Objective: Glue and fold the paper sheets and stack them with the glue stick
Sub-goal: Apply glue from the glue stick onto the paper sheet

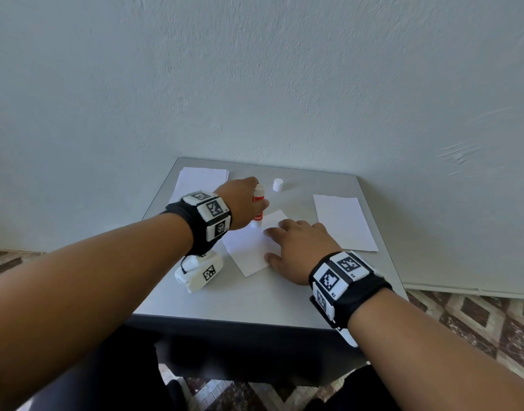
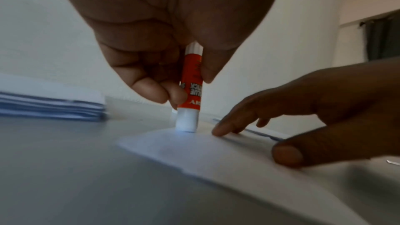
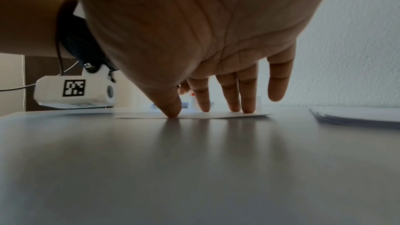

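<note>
A white paper sheet (image 1: 252, 247) (image 2: 216, 153) lies in the middle of the grey table (image 1: 255, 295). My left hand (image 1: 243, 203) (image 2: 164, 61) grips a red and white glue stick (image 1: 258, 203) (image 2: 191, 85) upright, its white tip touching the sheet's far left corner. My right hand (image 1: 299, 247) (image 3: 216, 81) lies flat with straight fingers, thumb and fingertips (image 3: 173, 109) pressing the sheet's right side down. The glue stick's white cap (image 1: 278, 185) stands apart behind the sheet.
A stack of paper sheets (image 1: 201, 180) (image 2: 49, 105) lies at the table's back left. Another stack of sheets (image 1: 343, 222) (image 3: 357, 115) lies on the right. A wall stands right behind the table. Patterned floor surrounds it.
</note>
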